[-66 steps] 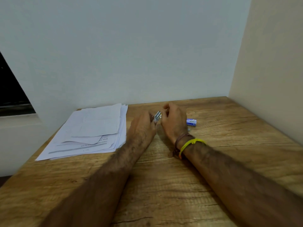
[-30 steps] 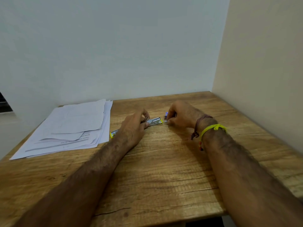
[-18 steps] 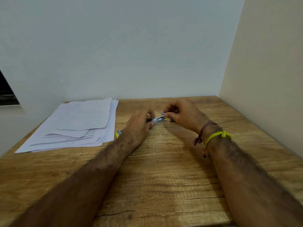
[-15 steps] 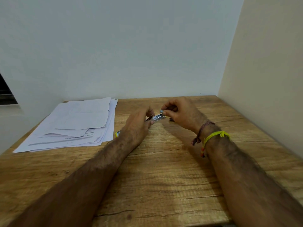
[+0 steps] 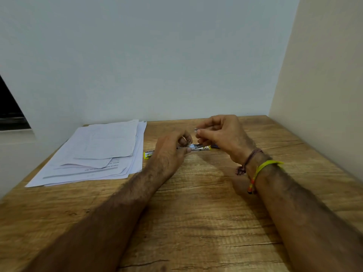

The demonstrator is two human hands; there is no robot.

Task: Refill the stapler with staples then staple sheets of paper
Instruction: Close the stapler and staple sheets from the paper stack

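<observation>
A slim metal stapler with yellow ends lies flat on the wooden table, opened out lengthwise. My left hand rests over its middle, fingers curled on the metal channel. My right hand is raised just above the stapler's right end and pinches a small silvery strip of staples between thumb and forefinger. A loose stack of white paper sheets lies to the left of the stapler. A small blue object behind my right hand is mostly hidden.
The table sits in a corner, with a pale wall behind and a cream wall on the right. A dark opening shows at the far left. Bare wood stretches from my forearms to the near edge.
My right hand has lifted off the stapler's right end, carrying the small strip of staples upward. My left hand stays on the stapler.
</observation>
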